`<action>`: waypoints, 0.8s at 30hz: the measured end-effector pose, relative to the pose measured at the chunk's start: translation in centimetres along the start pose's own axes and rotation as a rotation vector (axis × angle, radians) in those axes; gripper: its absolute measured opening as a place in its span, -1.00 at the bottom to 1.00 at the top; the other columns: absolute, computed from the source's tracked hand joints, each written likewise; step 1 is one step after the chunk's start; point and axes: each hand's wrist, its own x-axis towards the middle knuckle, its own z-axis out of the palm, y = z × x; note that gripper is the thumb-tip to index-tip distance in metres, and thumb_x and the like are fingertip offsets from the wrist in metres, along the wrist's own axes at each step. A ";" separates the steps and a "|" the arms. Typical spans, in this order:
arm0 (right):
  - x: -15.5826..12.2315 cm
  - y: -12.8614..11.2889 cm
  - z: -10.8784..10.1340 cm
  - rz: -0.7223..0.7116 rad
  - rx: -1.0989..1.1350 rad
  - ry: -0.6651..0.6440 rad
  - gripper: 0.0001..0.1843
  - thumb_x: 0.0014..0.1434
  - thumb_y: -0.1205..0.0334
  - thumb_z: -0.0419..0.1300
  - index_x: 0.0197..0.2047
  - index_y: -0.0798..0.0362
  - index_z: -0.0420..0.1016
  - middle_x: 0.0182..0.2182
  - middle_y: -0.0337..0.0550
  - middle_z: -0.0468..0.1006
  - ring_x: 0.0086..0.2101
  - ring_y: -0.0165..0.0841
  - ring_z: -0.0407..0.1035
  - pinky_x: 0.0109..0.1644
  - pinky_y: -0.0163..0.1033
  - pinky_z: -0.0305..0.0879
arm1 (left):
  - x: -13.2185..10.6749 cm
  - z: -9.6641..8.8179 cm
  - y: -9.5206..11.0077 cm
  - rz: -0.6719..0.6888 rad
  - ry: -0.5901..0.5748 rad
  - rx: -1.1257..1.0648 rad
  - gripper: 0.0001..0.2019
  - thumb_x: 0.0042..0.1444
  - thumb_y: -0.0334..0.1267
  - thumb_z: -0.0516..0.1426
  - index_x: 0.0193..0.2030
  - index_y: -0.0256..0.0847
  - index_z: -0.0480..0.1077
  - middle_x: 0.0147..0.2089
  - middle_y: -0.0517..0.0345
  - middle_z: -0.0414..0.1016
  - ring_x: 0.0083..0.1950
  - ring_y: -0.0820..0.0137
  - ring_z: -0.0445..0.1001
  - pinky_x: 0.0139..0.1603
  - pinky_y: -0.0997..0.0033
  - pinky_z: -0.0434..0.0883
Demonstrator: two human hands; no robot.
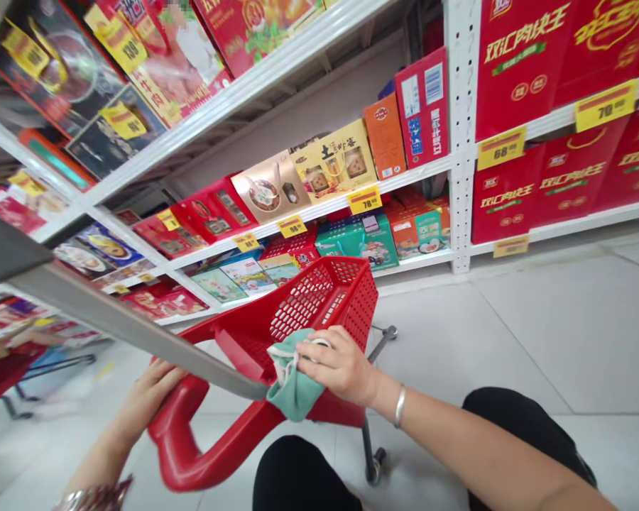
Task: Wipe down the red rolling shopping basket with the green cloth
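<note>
My right hand [341, 365] grips a folded green cloth [295, 383] with pale edging and presses it on the near rim of a red plastic shopping cart [228, 443]. My left hand [157, 390] is closed over the cart's left rim, its fingers partly hidden behind a grey metal bar [154, 330]. That bar slants down from the upper left and ends by the cloth. The cart's perforated basket opens away from me, with wheels showing below on the right.
White shelves [324, 206] of boxed goods with yellow price tags [365, 200] run close behind the cart. Red boxes [532, 71] are stacked at right. Grey floor tiles [511, 319] lie below. At far left is another red cart [5, 365], with a blurred arm beside it.
</note>
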 end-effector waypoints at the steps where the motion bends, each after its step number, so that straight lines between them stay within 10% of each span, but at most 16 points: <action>1: -0.5 0.5 0.2 0.013 0.004 0.009 -0.84 0.39 0.33 0.23 -0.04 -0.02 0.63 -0.02 -0.16 0.70 0.01 -0.29 0.44 0.02 -0.11 0.35 | -0.4 0.0 -0.1 -0.028 0.009 -0.116 -0.44 0.15 0.24 -0.07 -0.29 -0.08 0.63 -0.03 0.00 0.70 0.13 0.09 0.56 0.29 0.18 0.44; 6: -2.6 3.2 0.5 0.075 -0.022 -0.062 -0.78 0.40 0.34 0.21 0.04 -0.05 0.61 -0.01 -0.12 0.70 0.03 -0.28 0.42 0.05 -0.09 0.35 | -1.7 -0.1 0.0 -0.053 0.039 -0.449 -0.56 0.13 0.23 0.09 -0.22 -0.04 0.60 0.02 0.07 0.67 0.29 0.08 0.48 0.39 0.16 0.33; 15: -5.3 8.7 -0.8 0.222 -0.244 -0.167 -0.73 0.42 0.35 0.14 0.02 -0.06 0.65 0.00 -0.12 0.69 -0.06 -0.25 0.38 -0.03 -0.12 0.26 | -1.6 -1.0 -1.1 0.022 -0.023 -0.349 -0.68 0.15 0.10 0.11 -0.23 0.08 0.66 0.00 0.14 0.70 0.23 0.14 0.56 0.34 0.20 0.43; 19: -6.5 12.0 -3.0 0.459 -0.375 -0.255 -0.65 0.33 0.45 0.16 0.03 -0.08 0.66 0.01 -0.08 0.67 -0.05 -0.21 0.34 -0.04 -0.11 0.21 | -2.4 -2.8 0.1 0.164 -0.139 -0.286 -0.68 0.20 -0.04 0.06 -0.12 0.16 0.67 0.04 0.24 0.69 0.25 0.22 0.54 0.34 0.25 0.43; 24: -6.5 15.1 -6.3 0.754 -0.501 -0.052 -0.52 0.18 0.57 0.06 -0.06 -0.03 0.70 -0.05 -0.05 0.67 -0.14 -0.19 0.36 -0.04 -0.10 0.20 | -2.6 -4.1 1.7 0.273 -0.125 -0.102 -0.65 0.12 -0.07 0.08 -0.08 0.14 0.67 0.05 0.22 0.69 0.17 0.19 0.59 0.24 0.31 0.50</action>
